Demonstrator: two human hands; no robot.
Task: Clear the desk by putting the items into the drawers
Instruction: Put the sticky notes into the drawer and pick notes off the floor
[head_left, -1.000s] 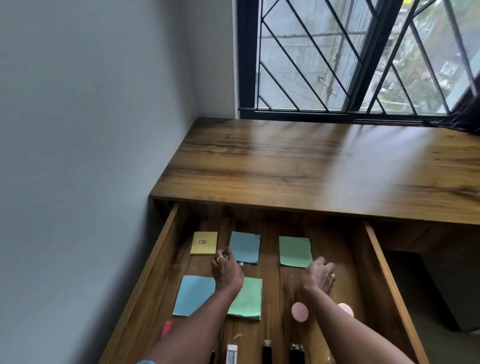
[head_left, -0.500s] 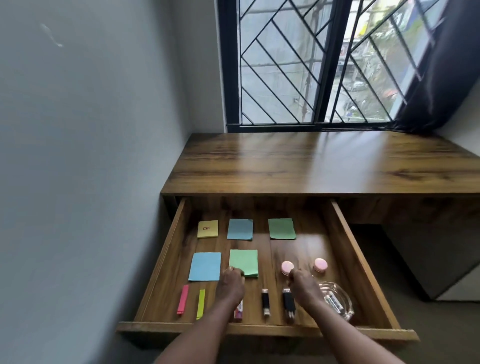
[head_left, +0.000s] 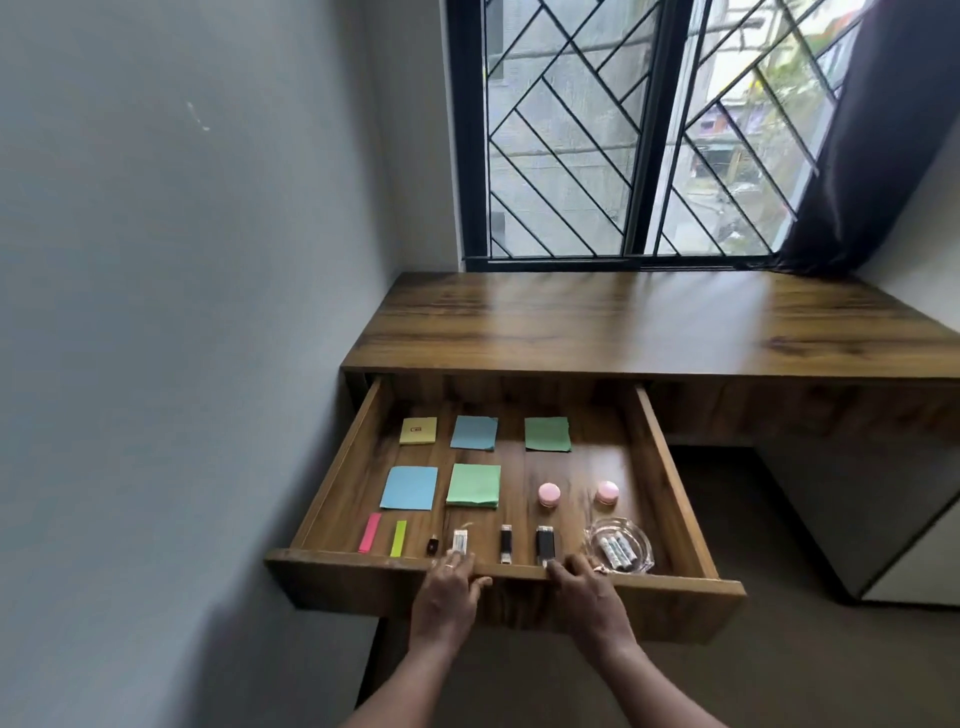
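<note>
The wooden drawer (head_left: 675, 584) stands pulled out from under the desk (head_left: 623, 322). Inside lie yellow (head_left: 418, 431), blue (head_left: 474, 432) and green (head_left: 547, 434) sticky notes, with another blue pad (head_left: 409, 488) and green pad (head_left: 474, 485) in front of them. Two pink round cases (head_left: 549, 493) and a glass dish of batteries (head_left: 618, 551) are also in there. Several small sticks (head_left: 506, 543) lie along the front. My left hand (head_left: 449, 592) and right hand (head_left: 587, 592) hold the drawer's front panel, fingers hooked over its top edge.
A grey wall closes off the left side right beside the drawer. A barred window (head_left: 623, 130) and a dark curtain (head_left: 857, 130) rise behind the desk. A white cabinet (head_left: 883, 519) stands under the desk at the right. Nothing lies on the desk top.
Both hands have drawn back out of the drawer, from among the notes to its front edge, which they now hold. The view has pulled back, so the whole drawer shows.
</note>
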